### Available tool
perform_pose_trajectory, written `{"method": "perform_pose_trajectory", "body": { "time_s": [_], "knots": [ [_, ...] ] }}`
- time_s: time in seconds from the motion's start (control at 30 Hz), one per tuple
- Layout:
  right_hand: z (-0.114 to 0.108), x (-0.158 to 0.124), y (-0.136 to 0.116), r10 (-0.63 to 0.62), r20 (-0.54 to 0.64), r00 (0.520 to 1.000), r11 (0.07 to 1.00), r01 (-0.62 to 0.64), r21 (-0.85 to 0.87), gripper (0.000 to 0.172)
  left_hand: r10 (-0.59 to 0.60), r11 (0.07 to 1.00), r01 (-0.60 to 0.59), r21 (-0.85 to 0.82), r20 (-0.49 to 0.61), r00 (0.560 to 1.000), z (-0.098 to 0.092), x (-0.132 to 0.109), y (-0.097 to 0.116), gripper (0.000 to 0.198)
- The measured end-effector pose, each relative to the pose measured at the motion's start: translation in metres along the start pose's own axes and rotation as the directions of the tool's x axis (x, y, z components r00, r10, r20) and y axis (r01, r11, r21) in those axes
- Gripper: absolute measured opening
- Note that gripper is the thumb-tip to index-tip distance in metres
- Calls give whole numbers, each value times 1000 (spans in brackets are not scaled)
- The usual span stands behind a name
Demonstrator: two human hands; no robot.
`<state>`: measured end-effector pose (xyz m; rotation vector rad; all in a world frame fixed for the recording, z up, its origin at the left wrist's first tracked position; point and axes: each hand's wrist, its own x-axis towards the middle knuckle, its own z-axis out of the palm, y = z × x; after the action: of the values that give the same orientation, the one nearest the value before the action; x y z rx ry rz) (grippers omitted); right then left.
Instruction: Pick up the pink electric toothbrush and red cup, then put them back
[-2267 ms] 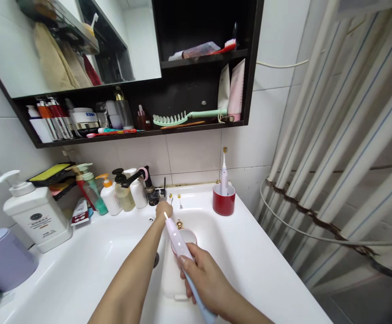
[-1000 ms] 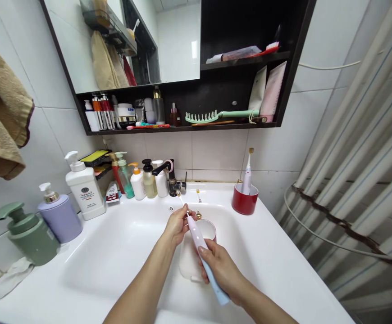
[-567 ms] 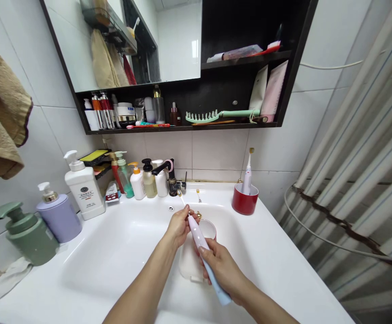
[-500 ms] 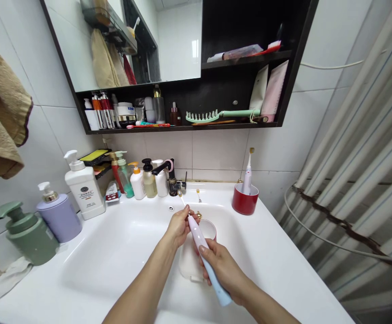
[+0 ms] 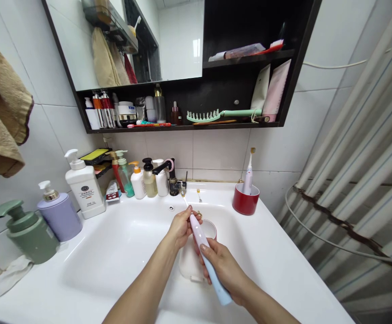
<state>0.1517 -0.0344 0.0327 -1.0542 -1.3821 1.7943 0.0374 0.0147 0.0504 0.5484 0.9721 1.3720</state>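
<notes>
My right hand (image 5: 221,265) is wrapped round the blue and pink handle of an electric toothbrush (image 5: 212,272), held over the white sink (image 5: 115,252). At the handle's upper end, my left hand (image 5: 180,226) pinches the white brush head (image 5: 185,200), whose bristles point towards the tap. Beneath my hands, inside the basin, lie a cup (image 5: 210,228) and a whitish container (image 5: 189,265), both partly hidden. Another small brush head (image 5: 199,195) rests on the sink's back ledge.
A red cup (image 5: 246,201) holding a second toothbrush (image 5: 248,177) stands at the back right. The black tap (image 5: 172,177) is behind the basin. Pump bottles (image 5: 85,191) line the left and back edges. A dark cabinet (image 5: 182,129) hangs above.
The brush head and my left fingers have shifted very slightly to the right. Both hands keep their hold; the camera view has moved a little.
</notes>
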Motion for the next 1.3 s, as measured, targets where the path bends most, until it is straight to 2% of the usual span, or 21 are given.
{"method": "perform_pose_trajectory", "body": {
  "time_s": [0.33,0.63,0.8,0.97,1.13,1.3],
  "knots": [
    [0,1,-1,-35,-42,999,999,34,-25,27,59,998,-59,-7,-19,998,3,-3,-2,16],
    [0,2,1,-48,-91,995,997,42,-72,28,95,990,-96,106,13,995,1,-1,-5,17],
    [0,1,2,-40,4,999,998,40,54,24,67,995,-69,71,22,997,2,-2,-3,16],
    [1,0,0,-40,-7,999,996,41,75,22,56,998,-57,41,34,998,3,0,-4,14],
    [2,0,1,-48,87,995,977,29,210,25,45,999,-45,0,67,997,3,0,-6,14],
    [3,0,1,-75,103,992,977,53,207,23,72,997,-65,-52,133,988,6,-2,-2,16]
  ]
}}
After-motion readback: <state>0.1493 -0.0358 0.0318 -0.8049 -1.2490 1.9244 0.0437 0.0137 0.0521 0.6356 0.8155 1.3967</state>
